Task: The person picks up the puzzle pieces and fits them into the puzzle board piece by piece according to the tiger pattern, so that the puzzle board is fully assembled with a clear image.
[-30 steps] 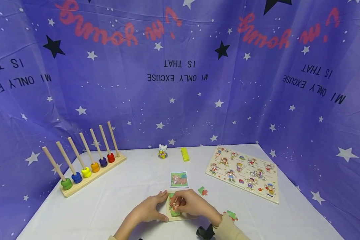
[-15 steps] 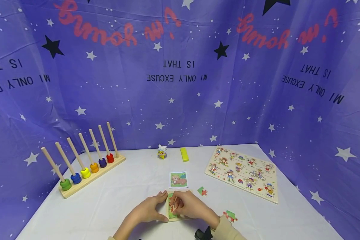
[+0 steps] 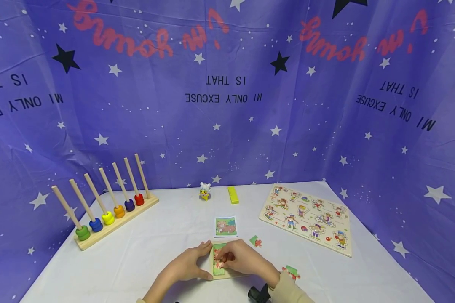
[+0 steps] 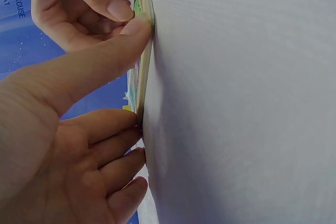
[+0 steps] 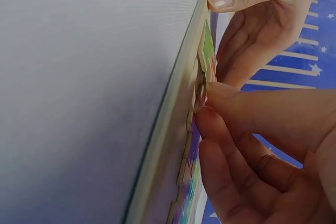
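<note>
A small wooden puzzle tray (image 3: 227, 277) lies near the front of the table, with colourful jigsaw pieces (image 3: 218, 271) along its left part. My left hand (image 3: 189, 265) grips the tray's left side, thumb at the near corner and fingers at the far one. Over the tray, my right hand (image 3: 243, 256) pinches a puzzle piece between thumb and fingertips, low against the other pieces; the hand covers much of it. In the right wrist view the thumb and forefinger meet at the pieces beside a green piece (image 5: 208, 45). The tray's right part is mostly hidden.
A bear picture card (image 3: 226, 227) lies behind the tray. Loose puzzle pieces lie to the right, one nearer the card (image 3: 255, 241) and some by the sleeve (image 3: 291, 272). Farther off are a peg stacker (image 3: 117, 223), a figurine (image 3: 204, 191), a yellow block (image 3: 233, 195) and a pegboard puzzle (image 3: 307, 221).
The right hand has lowered the puzzle piece and shifted slightly over the tray; it now sits flatter among the pieces. My left hand keeps its grip on the tray.
</note>
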`<state>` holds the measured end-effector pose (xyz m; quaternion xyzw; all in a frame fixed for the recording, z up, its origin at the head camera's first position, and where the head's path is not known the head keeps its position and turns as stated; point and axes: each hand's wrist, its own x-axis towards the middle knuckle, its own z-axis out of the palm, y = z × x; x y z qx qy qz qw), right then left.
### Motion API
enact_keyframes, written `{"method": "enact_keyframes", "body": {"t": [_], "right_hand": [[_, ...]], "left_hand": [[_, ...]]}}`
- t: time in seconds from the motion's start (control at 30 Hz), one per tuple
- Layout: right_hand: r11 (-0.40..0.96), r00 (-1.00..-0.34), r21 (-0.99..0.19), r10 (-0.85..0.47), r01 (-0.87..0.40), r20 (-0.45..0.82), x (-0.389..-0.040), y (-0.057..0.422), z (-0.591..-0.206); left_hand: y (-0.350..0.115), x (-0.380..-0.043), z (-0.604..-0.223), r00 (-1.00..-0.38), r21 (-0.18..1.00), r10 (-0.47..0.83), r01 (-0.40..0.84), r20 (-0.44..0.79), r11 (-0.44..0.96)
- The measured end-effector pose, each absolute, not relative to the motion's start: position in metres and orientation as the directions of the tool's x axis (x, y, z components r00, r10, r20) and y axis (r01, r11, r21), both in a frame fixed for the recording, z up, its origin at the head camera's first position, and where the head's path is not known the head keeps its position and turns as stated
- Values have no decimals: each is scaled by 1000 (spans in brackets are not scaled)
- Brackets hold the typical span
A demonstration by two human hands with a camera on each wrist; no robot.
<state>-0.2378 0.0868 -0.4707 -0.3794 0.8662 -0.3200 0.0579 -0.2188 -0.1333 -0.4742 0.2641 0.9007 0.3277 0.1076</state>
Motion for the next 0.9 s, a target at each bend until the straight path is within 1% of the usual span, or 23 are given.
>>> {"method": "enact_keyframes", "body": {"t": [0.4, 0.63, 0.9], "right_hand": [[532, -694, -546, -708, -648, 133, -238, 89, -469], [507, -661, -538, -739, -673, 130, -241, 93, -471], [512, -681, -563, -721, -649, 129, -241, 91, -471]], "left_hand": [[-134, -219, -475, -839, 649, 543, 399, -27, 648], [-134, -220, -476, -838, 651, 546, 400, -26, 645], [-133, -221, -476, -839, 644, 543, 400, -28, 652]]}}
